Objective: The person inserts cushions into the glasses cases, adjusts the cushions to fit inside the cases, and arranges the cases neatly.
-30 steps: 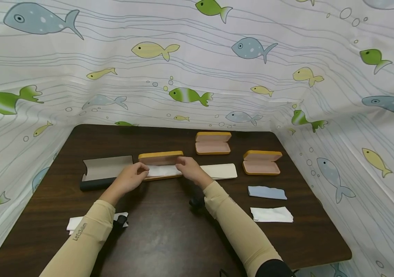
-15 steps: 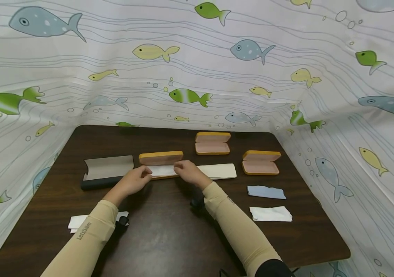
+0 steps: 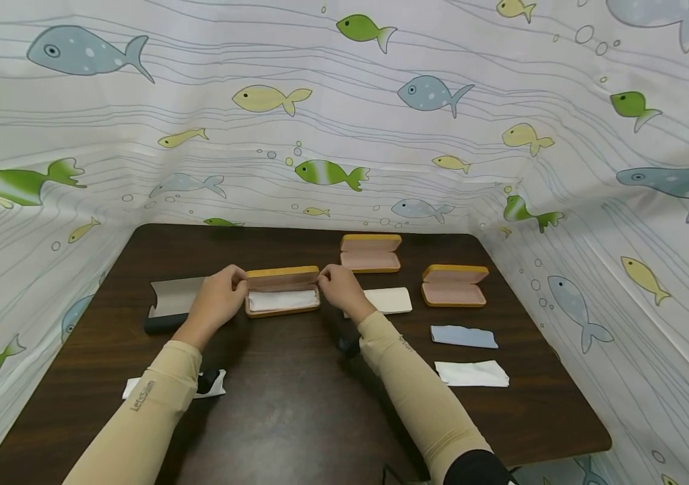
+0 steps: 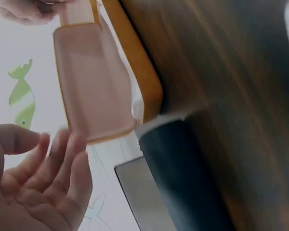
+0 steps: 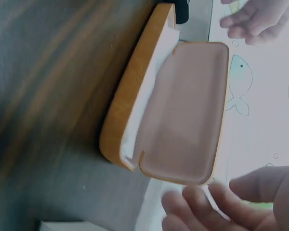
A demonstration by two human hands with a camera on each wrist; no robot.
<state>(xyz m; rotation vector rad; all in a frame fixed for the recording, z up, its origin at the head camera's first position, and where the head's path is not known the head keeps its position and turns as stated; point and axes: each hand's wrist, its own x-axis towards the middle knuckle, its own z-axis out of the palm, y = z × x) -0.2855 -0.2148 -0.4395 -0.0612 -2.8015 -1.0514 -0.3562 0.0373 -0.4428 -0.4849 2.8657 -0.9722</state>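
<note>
An orange glasses case [image 3: 283, 313] with pink lining stands with its lid [image 3: 282, 277] raised at the middle of the table. A folded white cloth [image 3: 282, 300] lies inside its bottom half. My left hand [image 3: 218, 296] is at the lid's left end, fingers loosely bent; in the left wrist view its fingertips [image 4: 70, 137] are close to the lid's corner, and contact is unclear. At the lid's right end is my right hand [image 3: 344, 291]. The right wrist view shows those fingertips [image 5: 195, 192] beside the lid's edge, the thumb apart from them.
A dark case [image 3: 165, 323] with grey lining lies open on the left. Two more orange cases, a back one [image 3: 371, 261] and a right one [image 3: 454, 294], stand open. Cream [image 3: 389, 301], blue [image 3: 464, 337] and white [image 3: 471, 374] folded cloths lie rightward; another white cloth [image 3: 217, 385] is under my left forearm.
Both hands have left the white cloth in the case and moved apart, up to the two ends of the raised lid. The cloth now lies inside the case in full view.
</note>
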